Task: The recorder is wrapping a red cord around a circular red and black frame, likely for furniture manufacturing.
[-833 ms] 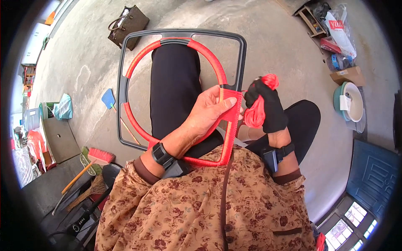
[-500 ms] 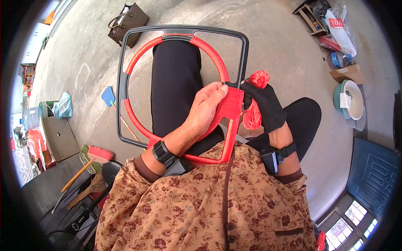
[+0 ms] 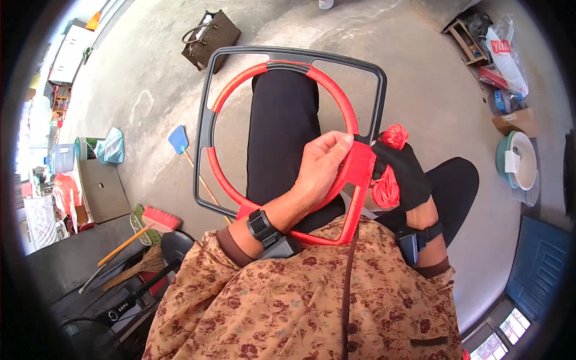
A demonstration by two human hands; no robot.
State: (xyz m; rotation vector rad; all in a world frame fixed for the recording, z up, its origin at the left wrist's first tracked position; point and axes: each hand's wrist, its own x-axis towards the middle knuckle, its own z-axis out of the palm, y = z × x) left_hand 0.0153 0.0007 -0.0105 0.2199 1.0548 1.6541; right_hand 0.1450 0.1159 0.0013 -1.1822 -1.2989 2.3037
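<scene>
Concrete floor point(image 3: 420, 108): grey, with paler streaks and blotches, spreading around the seated body.
Room, left: blue fly swatter point(image 3: 178, 139) lying flat; red-bristled broom point(image 3: 163, 219) close beside a straw broom point(image 3: 142, 264).
Room, far side: brown handbag point(image 3: 216, 41) standing on the concrete.
Room, right: cardboard box point(image 3: 516, 122) near nested basins point(image 3: 525, 162); blue panelled door point(image 3: 537, 261) lower down.
Frame point(image 3: 337, 96): black plastic with a red-wrapped inner ring, held over a black-trousered leg point(image 3: 282, 120), near edge by the floral jacket point(image 3: 288, 300).
Frame's direction: bare black bar facing away from the body, red-wrapped end toward the chest.
Long axis: hard to tell, nearly as wide as long; side bars running outward, far ends leaning right.
Left hand point(image 3: 321, 165): bare, thumb and forefinger pinching the frame's right side; other fingers mostly hidden.
Right hand point(image 3: 405, 171): black-gloved, fingers curled around a red cord hank point(image 3: 386, 189), loops bulging above and below; just beside the frame, contact unclear.
</scene>
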